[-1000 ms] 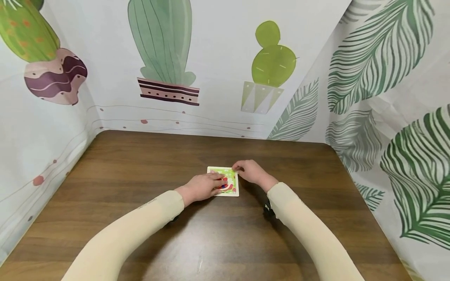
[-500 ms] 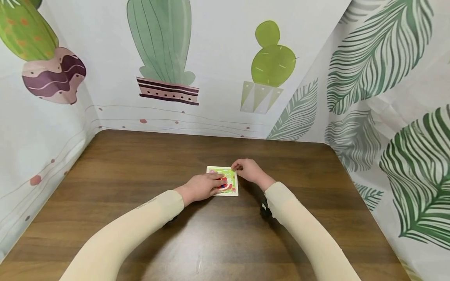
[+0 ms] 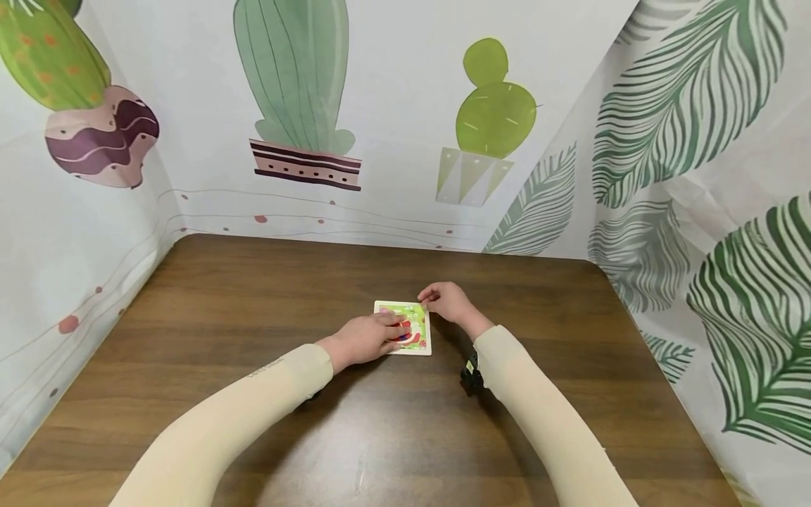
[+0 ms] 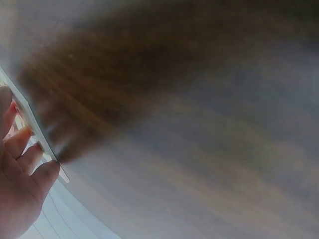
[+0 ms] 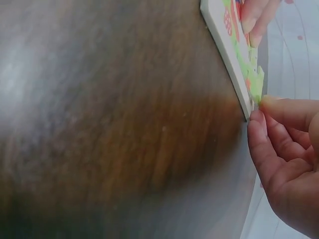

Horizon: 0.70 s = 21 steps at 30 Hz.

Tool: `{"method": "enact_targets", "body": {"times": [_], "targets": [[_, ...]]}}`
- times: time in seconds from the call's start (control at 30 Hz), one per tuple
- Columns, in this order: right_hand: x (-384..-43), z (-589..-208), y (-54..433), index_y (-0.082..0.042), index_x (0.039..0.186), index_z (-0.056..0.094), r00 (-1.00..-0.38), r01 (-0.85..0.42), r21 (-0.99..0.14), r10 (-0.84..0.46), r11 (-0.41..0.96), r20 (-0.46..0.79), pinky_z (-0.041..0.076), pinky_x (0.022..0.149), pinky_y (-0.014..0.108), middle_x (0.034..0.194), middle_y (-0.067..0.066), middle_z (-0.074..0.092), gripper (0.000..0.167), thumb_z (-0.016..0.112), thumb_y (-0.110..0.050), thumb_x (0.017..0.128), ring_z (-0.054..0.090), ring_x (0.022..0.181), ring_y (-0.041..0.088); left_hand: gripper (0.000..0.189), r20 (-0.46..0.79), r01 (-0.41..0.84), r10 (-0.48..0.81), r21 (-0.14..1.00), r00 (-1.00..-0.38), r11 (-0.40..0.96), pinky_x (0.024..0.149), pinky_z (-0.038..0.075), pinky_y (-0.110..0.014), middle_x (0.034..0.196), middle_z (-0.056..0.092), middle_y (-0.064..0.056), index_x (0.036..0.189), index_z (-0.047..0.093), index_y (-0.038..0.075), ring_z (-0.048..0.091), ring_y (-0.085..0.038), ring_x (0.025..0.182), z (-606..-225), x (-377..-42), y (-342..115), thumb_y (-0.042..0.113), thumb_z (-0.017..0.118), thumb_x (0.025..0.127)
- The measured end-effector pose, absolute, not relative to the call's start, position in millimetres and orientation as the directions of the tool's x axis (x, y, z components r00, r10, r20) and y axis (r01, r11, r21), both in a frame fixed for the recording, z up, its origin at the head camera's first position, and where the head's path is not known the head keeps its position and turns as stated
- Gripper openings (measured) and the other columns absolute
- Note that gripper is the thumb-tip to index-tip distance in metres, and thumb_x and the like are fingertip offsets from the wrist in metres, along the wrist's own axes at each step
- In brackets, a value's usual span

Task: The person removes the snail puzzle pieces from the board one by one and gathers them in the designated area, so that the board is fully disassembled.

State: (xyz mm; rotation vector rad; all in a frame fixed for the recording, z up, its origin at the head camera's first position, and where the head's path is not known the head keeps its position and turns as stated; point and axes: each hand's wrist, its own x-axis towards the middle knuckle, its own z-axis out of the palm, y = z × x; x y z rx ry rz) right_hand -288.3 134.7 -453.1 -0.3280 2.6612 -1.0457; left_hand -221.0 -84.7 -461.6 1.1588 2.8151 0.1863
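A small square jigsaw puzzle point(image 3: 416, 336) with a pale frame and a green and red picture lies flat on the table. My left hand point(image 3: 364, 338) rests on its left part with the fingers spread straight over the picture, hiding much of it. In the left wrist view, that hand's fingers point(image 4: 30, 152) lie over the board's edge. At the far right corner my right hand point(image 3: 450, 301) is bent over the frame. The right wrist view shows it pinching a green puzzle piece point(image 5: 259, 82) by its edge, with the piece tilted up from the board.
The brown wooden table point(image 3: 266, 282) extends around the puzzle on all sides. A white wall cloth point(image 3: 393, 105) with printed cacti and leaves stands behind it and along both sides. A dark device point(image 3: 472, 377) sits under the right wrist.
My right hand has shifted slightly up and away at the corner, its wrist turning a little inward. The left hand and the puzzle have stayed in place.
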Motion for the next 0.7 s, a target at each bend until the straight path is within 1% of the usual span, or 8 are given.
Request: {"method": "enact_targets", "body": {"times": [0.17, 0.3, 0.43, 0.57, 0.63, 0.7], "targets": [[-287.6, -450.9, 131.5, 0.002, 0.109, 0.075, -0.941, -0.099, -0.693, -0.294, 0.714, -0.168, 0.049, 0.074, 0.023, 0.101, 0.016, 0.072, 0.018, 0.066, -0.005, 0.095, 0.061, 0.086, 0.018, 0.043, -0.036, 0.698, 0.709, 0.142, -0.705, 0.702, 0.113, 0.050, -0.043, 0.154, 0.056, -0.008, 0.143, 0.063, 0.018, 0.054, -0.027, 0.143, -460.8, -220.7, -85.5, 0.033, 0.061, 0.102], [-287.0, -448.8, 129.9, 0.003, 0.110, 0.075, -0.940, -0.098, -0.684, -0.294, 0.723, -0.176, 0.049, 0.072, 0.022, 0.102, 0.016, 0.072, 0.019, 0.065, -0.004, 0.096, 0.060, 0.085, 0.017, 0.043, -0.036, 0.702, 0.712, 0.139, -0.701, 0.698, 0.114, 0.049, -0.042, 0.153, 0.057, -0.008, 0.143, 0.063, 0.018, 0.055, -0.026, 0.142, -460.1, -221.1, -84.6, 0.033, 0.060, 0.103], [-287.3, -447.9, 129.4, 0.001, 0.110, 0.076, -0.936, -0.107, -0.654, -0.297, 0.749, -0.187, 0.051, 0.078, 0.025, 0.107, 0.017, 0.075, 0.019, 0.066, -0.006, 0.097, 0.061, 0.089, 0.018, 0.043, -0.040, 0.698, 0.709, 0.141, -0.704, 0.702, 0.114, 0.048, -0.042, 0.154, 0.056, -0.008, 0.143, 0.063, 0.018, 0.054, -0.026, 0.143, -459.5, -220.7, -84.8, 0.033, 0.060, 0.103], [-288.1, -447.0, 129.4, 0.000, 0.107, 0.078, -0.933, -0.114, -0.628, -0.300, 0.770, -0.198, 0.053, 0.082, 0.030, 0.109, 0.016, 0.077, 0.018, 0.066, -0.007, 0.096, 0.062, 0.091, 0.020, 0.043, -0.039, 0.695, 0.706, 0.148, -0.707, 0.704, 0.114, 0.049, -0.042, 0.154, 0.056, -0.008, 0.142, 0.063, 0.018, 0.054, -0.026, 0.143, -459.6, -220.2, -85.1, 0.033, 0.061, 0.102], [-289.1, -446.6, 129.6, 0.000, 0.105, 0.079, -0.930, -0.125, -0.619, -0.309, 0.775, -0.199, 0.053, 0.081, 0.029, 0.108, 0.016, 0.078, 0.017, 0.066, -0.006, 0.095, 0.063, 0.090, 0.019, 0.042, -0.031, 0.700, 0.710, 0.142, -0.703, 0.700, 0.113, 0.049, -0.042, 0.153, 0.057, -0.008, 0.142, 0.064, 0.018, 0.055, -0.026, 0.142, -459.7, -220.2, -84.6, 0.032, 0.061, 0.102], [-290.6, -446.5, 129.8, 0.000, 0.103, 0.079, -0.926, -0.139, -0.614, -0.321, 0.777, -0.197, 0.052, 0.078, 0.027, 0.105, 0.016, 0.078, 0.016, 0.067, -0.006, 0.095, 0.062, 0.086, 0.017, 0.042, -0.024, 0.706, 0.714, 0.134, -0.699, 0.695, 0.113, 0.049, -0.041, 0.152, 0.058, -0.009, 0.141, 0.064, 0.017, 0.056, -0.027, 0.141, -459.8, -220.2, -84.2, 0.032, 0.061, 0.102]]}}
